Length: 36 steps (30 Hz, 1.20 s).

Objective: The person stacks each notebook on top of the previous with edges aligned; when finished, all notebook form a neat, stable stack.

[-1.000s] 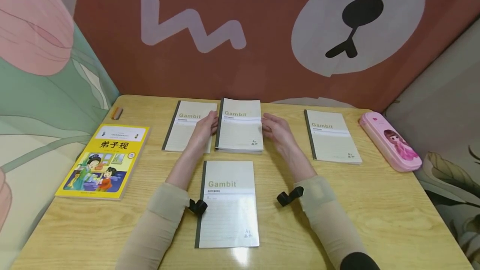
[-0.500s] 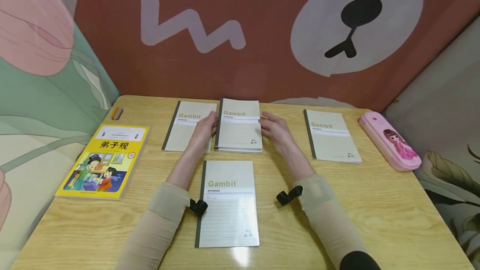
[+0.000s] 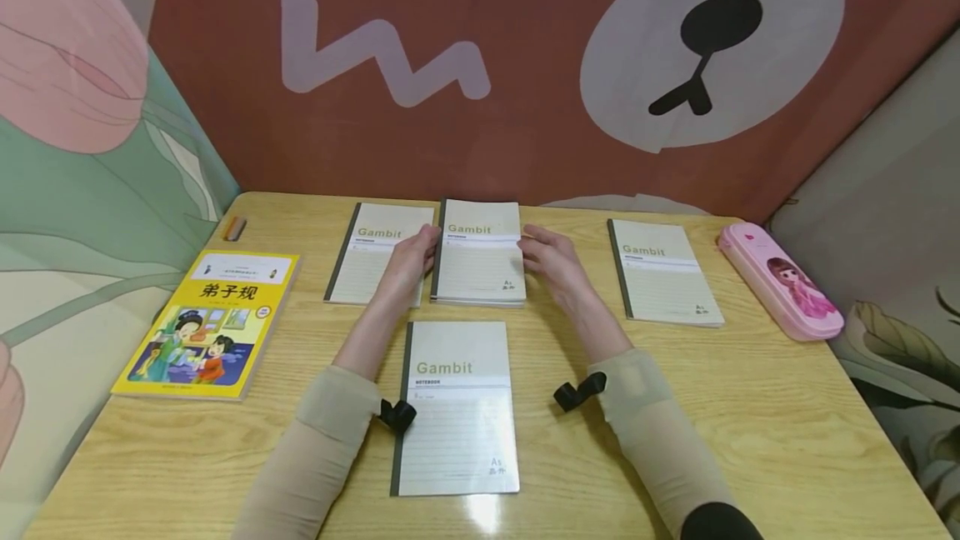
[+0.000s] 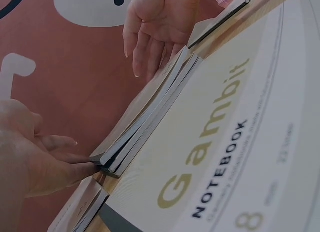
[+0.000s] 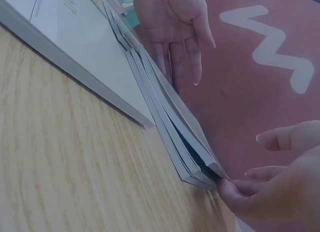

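Note:
In the head view a small stack of grey-white Gambit notebooks (image 3: 480,252) lies at the back middle of the table, between both hands. My left hand (image 3: 408,263) touches its dark spine side with extended fingers, above another notebook (image 3: 360,273) that lies to the left. The fingertips of my right hand (image 3: 553,263) touch the stack's right edge, the fingers only slightly bent. From the right wrist view, the stack's top notebook (image 5: 182,119) stands a little apart from those below, with a dark gap at the edge. A single notebook (image 3: 457,432) lies nearer, between the forearms.
Another notebook (image 3: 663,273) lies to the right, with a pink pencil case (image 3: 783,282) beyond it. At the left are a yellow picture book (image 3: 210,323) and a small eraser-like block (image 3: 235,228). A painted wall (image 3: 525,140) stands behind the table (image 3: 750,440).
The top notebook of the stack has shifted slightly left, more in line with those below. Both hands stay at the stack's sides, the right fingertips having followed slightly left.

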Tool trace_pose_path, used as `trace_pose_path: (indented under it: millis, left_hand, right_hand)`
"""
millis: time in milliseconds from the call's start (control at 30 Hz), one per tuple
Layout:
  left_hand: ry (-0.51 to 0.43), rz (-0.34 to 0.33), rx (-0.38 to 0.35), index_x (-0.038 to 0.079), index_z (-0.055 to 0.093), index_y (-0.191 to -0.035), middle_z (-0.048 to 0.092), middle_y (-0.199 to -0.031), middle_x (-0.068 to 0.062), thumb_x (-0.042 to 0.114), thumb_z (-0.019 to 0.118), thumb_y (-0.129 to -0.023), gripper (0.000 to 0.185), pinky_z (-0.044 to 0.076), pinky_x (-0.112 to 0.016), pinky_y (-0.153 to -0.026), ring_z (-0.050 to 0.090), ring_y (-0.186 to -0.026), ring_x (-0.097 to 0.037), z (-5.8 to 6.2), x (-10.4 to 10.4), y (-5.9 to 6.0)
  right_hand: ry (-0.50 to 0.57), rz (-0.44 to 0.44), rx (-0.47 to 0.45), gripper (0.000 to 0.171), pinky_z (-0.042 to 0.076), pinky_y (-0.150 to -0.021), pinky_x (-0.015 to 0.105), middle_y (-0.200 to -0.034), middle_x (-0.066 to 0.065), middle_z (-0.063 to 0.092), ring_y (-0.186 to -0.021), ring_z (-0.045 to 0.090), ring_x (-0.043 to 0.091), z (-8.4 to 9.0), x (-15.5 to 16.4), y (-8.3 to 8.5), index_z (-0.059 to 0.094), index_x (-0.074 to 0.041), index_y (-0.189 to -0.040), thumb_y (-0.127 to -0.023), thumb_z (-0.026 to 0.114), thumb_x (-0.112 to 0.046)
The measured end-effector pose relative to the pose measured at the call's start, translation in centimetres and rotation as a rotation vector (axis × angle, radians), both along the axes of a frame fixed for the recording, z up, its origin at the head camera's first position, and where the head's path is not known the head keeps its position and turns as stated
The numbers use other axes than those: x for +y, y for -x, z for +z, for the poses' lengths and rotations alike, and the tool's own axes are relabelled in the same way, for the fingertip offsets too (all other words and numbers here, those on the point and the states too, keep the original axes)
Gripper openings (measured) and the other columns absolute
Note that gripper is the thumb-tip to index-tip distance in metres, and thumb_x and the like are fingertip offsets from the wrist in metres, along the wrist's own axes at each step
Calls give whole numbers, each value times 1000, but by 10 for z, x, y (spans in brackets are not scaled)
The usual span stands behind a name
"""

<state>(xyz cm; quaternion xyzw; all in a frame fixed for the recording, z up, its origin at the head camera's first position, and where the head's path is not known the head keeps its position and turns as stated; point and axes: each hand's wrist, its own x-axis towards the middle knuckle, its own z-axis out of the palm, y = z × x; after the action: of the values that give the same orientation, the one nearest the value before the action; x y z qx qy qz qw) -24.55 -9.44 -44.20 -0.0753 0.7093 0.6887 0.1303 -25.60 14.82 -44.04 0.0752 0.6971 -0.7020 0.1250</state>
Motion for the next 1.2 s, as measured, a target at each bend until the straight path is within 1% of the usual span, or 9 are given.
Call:
trace_pose_path:
  millis: [167,333,533,700,867,1033,1200]
  left_hand:
    - [15,-1,-19,8,40,-158,37,-167,-11,46,32,-112,61,32,-36,-129,33,-156,-23,2,0,0]
    - [24,0,-29,7,40,-158,37,-167,-11,45,32,-112,61,33,-37,-129,34,-156,-23,3,0,0]
    - [33,-2,-24,7,40,-158,37,-167,-12,44,32,-112,60,32,-38,-129,34,-156,-24,2,0,1]
    - [39,-14,-16,8,39,-159,36,-168,-10,45,33,-111,60,30,-37,-130,33,-157,-23,0,0,0]
    - [32,-10,-14,9,38,-159,34,-169,-9,45,33,-111,60,32,-35,-129,31,-157,-22,0,1,0]
    - [11,-14,-7,8,35,-160,31,-170,-7,44,33,-112,60,30,-35,-130,29,-159,-21,-1,2,0]
    - [-11,-24,-18,5,30,-161,28,-171,-7,43,33,-112,62,27,-34,-131,25,-160,-20,-1,3,0]
  right_hand:
    - [-35,3,-1,59,42,-122,41,-162,20,40,-146,46,31,1,-1,1,35,1,-158,-104,56,-12]
    - [-53,10,-3,59,42,-122,41,-164,21,37,-148,44,31,1,-2,1,33,2,-158,-105,54,-11]
    - [-84,31,9,59,41,-123,42,-165,21,35,-150,42,32,3,-2,0,32,3,-158,-105,53,-12]
    - [-93,28,2,59,42,-123,41,-166,19,35,-150,42,31,2,-2,-1,32,2,-158,-106,53,-12]
    - [-103,28,0,58,42,-122,41,-167,16,34,-150,42,30,2,-3,-1,34,1,-158,-106,53,-13]
    - [-117,26,-1,58,43,-122,41,-167,15,34,-149,43,29,3,-3,-1,34,1,-158,-106,54,-14]
    - [-122,21,-13,58,43,-122,40,-167,16,35,-149,43,30,2,-2,-1,34,1,-158,-106,53,-13]
